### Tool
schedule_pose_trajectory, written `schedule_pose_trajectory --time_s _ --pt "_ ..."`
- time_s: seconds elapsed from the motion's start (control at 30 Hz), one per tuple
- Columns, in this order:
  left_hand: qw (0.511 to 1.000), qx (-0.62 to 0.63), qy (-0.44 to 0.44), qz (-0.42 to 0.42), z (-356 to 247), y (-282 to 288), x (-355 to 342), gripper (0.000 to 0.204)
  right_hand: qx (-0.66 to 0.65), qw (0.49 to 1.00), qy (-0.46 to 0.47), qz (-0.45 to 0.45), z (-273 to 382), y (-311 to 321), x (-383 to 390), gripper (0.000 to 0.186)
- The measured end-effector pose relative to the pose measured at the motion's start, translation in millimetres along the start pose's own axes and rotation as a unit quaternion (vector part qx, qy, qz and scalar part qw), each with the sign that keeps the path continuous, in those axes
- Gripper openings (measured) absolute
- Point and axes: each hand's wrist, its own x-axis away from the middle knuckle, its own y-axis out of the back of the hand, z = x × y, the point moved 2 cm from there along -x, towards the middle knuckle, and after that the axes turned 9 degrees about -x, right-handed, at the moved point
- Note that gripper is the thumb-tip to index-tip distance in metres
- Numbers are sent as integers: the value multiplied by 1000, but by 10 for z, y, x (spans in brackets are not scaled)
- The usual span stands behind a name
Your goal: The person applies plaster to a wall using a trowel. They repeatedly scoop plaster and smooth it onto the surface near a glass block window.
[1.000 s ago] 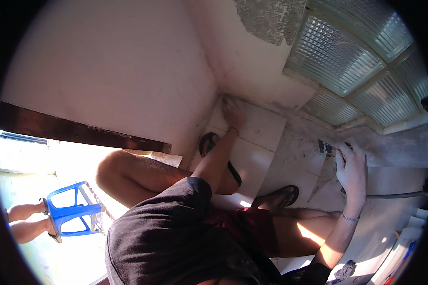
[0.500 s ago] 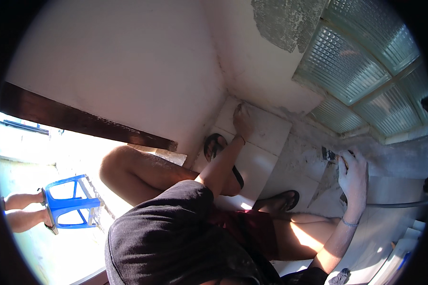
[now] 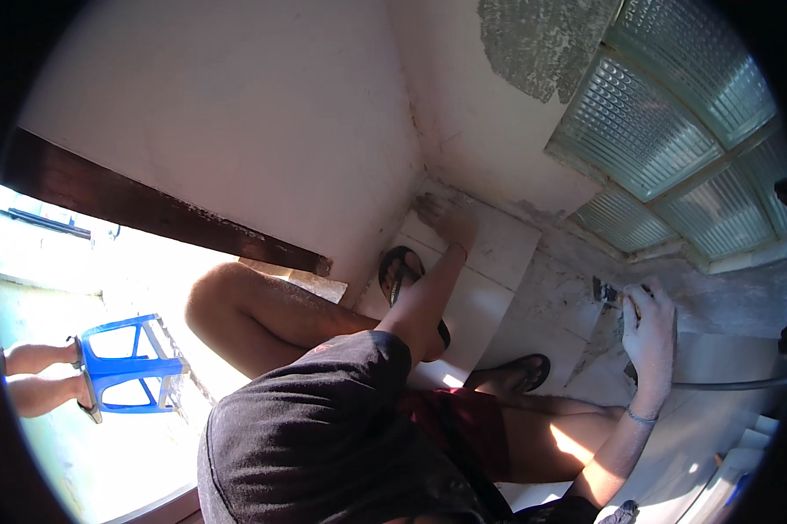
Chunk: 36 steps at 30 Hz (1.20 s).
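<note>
Dark flat-ended tool juts out just left of the right hand, long axis roughly crosswise; right hand is nearer, fingers curled round its near end. Left hand is well apart, farther left, at the pale tiles; blurred, can't tell if open or gripping anything
</note>
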Motion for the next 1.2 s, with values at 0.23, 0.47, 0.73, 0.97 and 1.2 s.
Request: schedule_pose_trajectory --time_s 0.23,0.47,0.73,0.97,1.2 --pt "991 97 -93 -21 35 177 -126 68 15 1000 9 -16 -49 -8 26 15" --pt "961 214 -176 19 164 156 -61 64 15 1000 16 -14 -9 -15 4 14" --pt "962 121 -231 -87 235 235 -167 55 24 1000 2 -8 -23 -34 -10 15" --pt "951 248 -161 84 330 227 -209 56 10 1000 0 3 -17 -29 -31 15" --pt "953 230 -195 -36 287 255 -218 55 22 1000 3 -7 48 -23 -49 16"
